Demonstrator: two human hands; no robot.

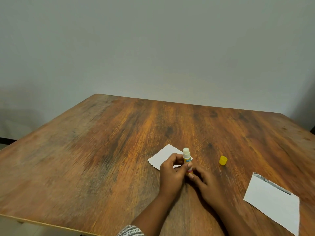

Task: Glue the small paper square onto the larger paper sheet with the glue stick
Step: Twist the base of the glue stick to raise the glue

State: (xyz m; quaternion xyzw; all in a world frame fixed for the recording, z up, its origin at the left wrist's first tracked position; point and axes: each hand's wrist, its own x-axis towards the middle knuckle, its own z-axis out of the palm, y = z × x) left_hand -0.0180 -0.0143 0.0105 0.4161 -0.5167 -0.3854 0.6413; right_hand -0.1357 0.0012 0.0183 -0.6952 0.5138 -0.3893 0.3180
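An uncapped glue stick stands upright between my hands, its white tip raised above the tube. My left hand grips the middle of the tube. My right hand pinches its base. Just behind them a small white paper square lies flat on the wooden table, partly hidden by my left hand. A larger white paper sheet lies flat at the near right. The yellow cap sits on the table to the right of the glue stick.
A plain grey wall stands behind the table's far edge. The table's near edge runs along the bottom left, with a patterned sleeve just over it.
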